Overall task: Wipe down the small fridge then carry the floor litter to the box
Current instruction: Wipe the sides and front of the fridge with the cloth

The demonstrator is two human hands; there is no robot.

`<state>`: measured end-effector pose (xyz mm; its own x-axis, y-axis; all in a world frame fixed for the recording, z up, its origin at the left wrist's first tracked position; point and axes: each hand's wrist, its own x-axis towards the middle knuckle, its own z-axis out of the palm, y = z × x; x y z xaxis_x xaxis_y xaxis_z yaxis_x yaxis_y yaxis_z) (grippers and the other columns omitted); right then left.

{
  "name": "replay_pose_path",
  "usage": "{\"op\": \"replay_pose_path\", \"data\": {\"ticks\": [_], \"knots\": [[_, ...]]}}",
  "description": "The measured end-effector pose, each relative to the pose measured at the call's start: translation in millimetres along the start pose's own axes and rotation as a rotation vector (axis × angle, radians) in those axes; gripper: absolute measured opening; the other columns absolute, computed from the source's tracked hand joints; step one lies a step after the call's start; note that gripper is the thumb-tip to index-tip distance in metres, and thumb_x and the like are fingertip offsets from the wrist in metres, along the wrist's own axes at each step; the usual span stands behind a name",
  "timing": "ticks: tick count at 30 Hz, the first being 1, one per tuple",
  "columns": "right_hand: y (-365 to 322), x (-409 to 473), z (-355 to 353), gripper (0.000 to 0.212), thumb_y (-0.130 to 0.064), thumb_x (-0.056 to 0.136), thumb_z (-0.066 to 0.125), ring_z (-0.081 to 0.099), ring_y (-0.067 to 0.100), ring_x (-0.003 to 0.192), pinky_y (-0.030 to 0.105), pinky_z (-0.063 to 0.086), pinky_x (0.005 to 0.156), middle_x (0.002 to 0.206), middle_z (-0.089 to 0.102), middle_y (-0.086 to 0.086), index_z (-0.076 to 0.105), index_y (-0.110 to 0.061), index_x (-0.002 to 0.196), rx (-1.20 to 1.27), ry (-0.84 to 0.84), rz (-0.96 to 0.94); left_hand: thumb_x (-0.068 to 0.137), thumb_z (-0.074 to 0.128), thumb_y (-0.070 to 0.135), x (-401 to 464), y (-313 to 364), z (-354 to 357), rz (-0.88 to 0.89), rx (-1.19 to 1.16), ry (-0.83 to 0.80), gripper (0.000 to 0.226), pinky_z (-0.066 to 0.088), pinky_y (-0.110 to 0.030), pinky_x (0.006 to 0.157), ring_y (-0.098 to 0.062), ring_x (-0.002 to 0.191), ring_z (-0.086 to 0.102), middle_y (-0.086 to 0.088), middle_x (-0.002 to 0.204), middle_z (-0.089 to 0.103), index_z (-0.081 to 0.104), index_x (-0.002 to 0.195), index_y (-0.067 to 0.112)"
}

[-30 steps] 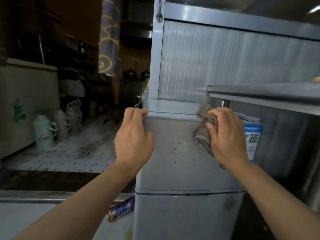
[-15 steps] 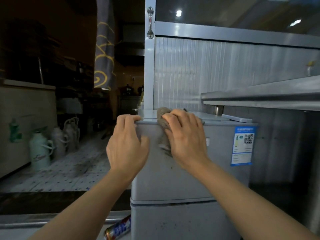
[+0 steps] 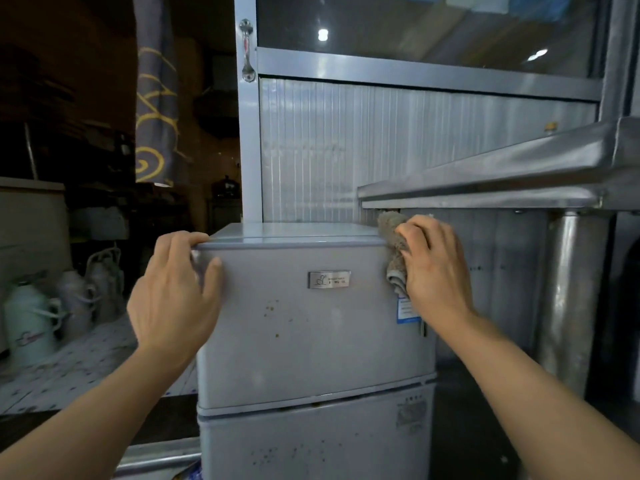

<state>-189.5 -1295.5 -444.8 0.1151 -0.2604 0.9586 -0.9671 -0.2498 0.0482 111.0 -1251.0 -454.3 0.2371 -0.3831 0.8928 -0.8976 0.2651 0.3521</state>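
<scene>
Head view: small fridge [image 3: 311,327] stands dead centre, its upper door speckled with brown spots. Right hand [image 3: 433,268] curls around a grey rag [image 3: 393,247] at the door's 2 o'clock corner (top right edge); left hand [image 3: 173,299] grips the 10 o'clock corner. Steel tabletop [image 3: 502,174] juts out at 3 o'clock.

- The steel counter [image 3: 512,174] juts out just above the fridge's [image 3: 311,334] right top corner, leaving only a narrow gap there.
- The ribbed panel [image 3: 346,147] closes off the back of the fridge top.
- The counter leg [image 3: 568,299] stands right of the fridge, a dark gap between them.
- Left side opens onto tiled floor [image 3: 79,368]; flasks [image 3: 31,323] stand well apart.
</scene>
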Motion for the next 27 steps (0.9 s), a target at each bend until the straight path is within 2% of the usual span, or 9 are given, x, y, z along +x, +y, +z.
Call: {"op": "replay_pose_path", "data": {"ticks": [5, 8, 10, 12, 16, 20, 22, 25, 27], "knots": [[7.7, -32.0, 14.4, 0.044, 0.006, 0.084, 0.058, 0.042, 0.039, 0.129, 0.044, 0.042, 0.101, 0.140, 0.038, 0.024, 0.047, 0.000, 0.126, 0.196, 0.135, 0.143, 0.090, 0.053, 0.029, 0.5, -4.0, 1.5, 0.022, 0.005, 0.022, 0.028, 0.037, -0.033, 0.057, -0.026, 0.086, 0.057, -0.002, 0.118, 0.050, 0.047, 0.115, 0.020], [0.1, -63.9, 26.4, 0.043, -0.007, 0.091, 0.044, 0.031, 0.034, 0.138, 0.040, 0.032, 0.106, 0.151, 0.022, 0.017, 0.035, -0.011, 0.133, 0.304, 0.119, 0.198, 0.090, 0.052, 0.028, -2.7, 0.2, 3.7, -0.016, -0.037, 0.041, 0.028, 0.038, -0.035, 0.061, -0.025, 0.089, 0.056, -0.001, 0.122, 0.047, 0.047, 0.117, 0.021], [-5.4, -92.5, 32.0, 0.047, -0.011, 0.093, 0.042, 0.027, 0.032, 0.141, 0.044, 0.036, 0.105, 0.154, 0.015, 0.011, 0.031, -0.017, 0.137, 0.380, 0.076, 0.231, 0.091, 0.051, 0.026, -5.7, 4.5, 5.2, -0.053, -0.069, 0.051, 0.029, 0.038, -0.036, 0.065, -0.026, 0.092, 0.055, -0.002, 0.126, 0.045, 0.047, 0.119, 0.020], [-11.0, -120.6, 34.8, 0.057, -0.004, 0.089, 0.050, 0.026, 0.033, 0.141, 0.052, 0.044, 0.100, 0.154, 0.009, 0.006, 0.027, -0.020, 0.139, 0.383, 0.007, 0.259, 0.092, 0.051, 0.023, -6.6, 7.8, 4.6, -0.073, -0.093, 0.046, 0.031, 0.038, -0.038, 0.069, -0.028, 0.095, 0.054, -0.003, 0.129, 0.044, 0.047, 0.122, 0.019], [-14.1, -128.7, 30.2, 0.072, 0.003, 0.084, 0.060, 0.025, 0.035, 0.140, 0.056, 0.044, 0.099, 0.154, 0.007, 0.005, 0.021, -0.021, 0.139, 0.361, -0.074, 0.239, 0.092, 0.051, 0.016, -10.3, 7.4, -0.7, -0.066, -0.140, -0.032, 0.046, 0.041, -0.039, 0.082, -0.030, 0.109, 0.051, -0.004, 0.140, 0.038, 0.038, 0.136, 0.019], [-6.8, -80.5, 20.9, 0.060, -0.002, 0.089, 0.051, 0.021, 0.035, 0.142, 0.055, 0.032, 0.109, 0.155, 0.013, 0.016, 0.026, -0.007, 0.144, 0.403, -0.036, 0.197, 0.090, 0.054, 0.011, -26.7, 8.0, -2.2, -0.167, -0.244, -0.111, 0.070, 0.037, -0.048, 0.105, -0.027, 0.130, 0.038, 0.000, 0.151, 0.028, 0.016, 0.147, 0.021], [-5.6, -56.9, 21.5, 0.058, -0.008, 0.091, 0.045, 0.017, 0.031, 0.144, 0.052, 0.027, 0.113, 0.156, 0.013, 0.014, 0.026, -0.007, 0.145, 0.429, 0.030, 0.232, 0.092, 0.050, 0.012, -41.0, 5.3, 1.3, -0.266, -0.309, -0.120, 0.068, 0.037, -0.047, 0.105, -0.024, 0.128, 0.042, 0.001, 0.150, 0.032, 0.013, 0.148, 0.021], [-7.7, -58.3, 33.8, 0.057, -0.013, 0.093, 0.038, 0.012, 0.025, 0.145, 0.048, 0.021, 0.116, 0.157, 0.013, 0.009, 0.024, -0.011, 0.147, 0.408, 0.116, 0.258, 0.095, 0.042, 0.014, -68.0, -6.3, 8.8, -0.253, -0.263, -0.147, 0.045, 0.043, -0.043, 0.092, -0.022, 0.113, 0.050, -0.002, 0.133, 0.050, 0.034, 0.138, 0.021], [-13.5, -96.3, 46.2, 0.054, -0.015, 0.093, 0.037, 0.016, 0.030, 0.144, 0.050, 0.022, 0.115, 0.156, 0.016, 0.011, 0.025, -0.011, 0.146, 0.352, 0.114, 0.224, 0.095, 0.041, 0.017, -79.2, -14.5, 14.4, -0.270, -0.201, -0.157, 0.033, 0.043, -0.044, 0.087, -0.025, 0.107, 0.052, -0.007, 0.124, 0.054, 0.045, 0.128, 0.017]]}}
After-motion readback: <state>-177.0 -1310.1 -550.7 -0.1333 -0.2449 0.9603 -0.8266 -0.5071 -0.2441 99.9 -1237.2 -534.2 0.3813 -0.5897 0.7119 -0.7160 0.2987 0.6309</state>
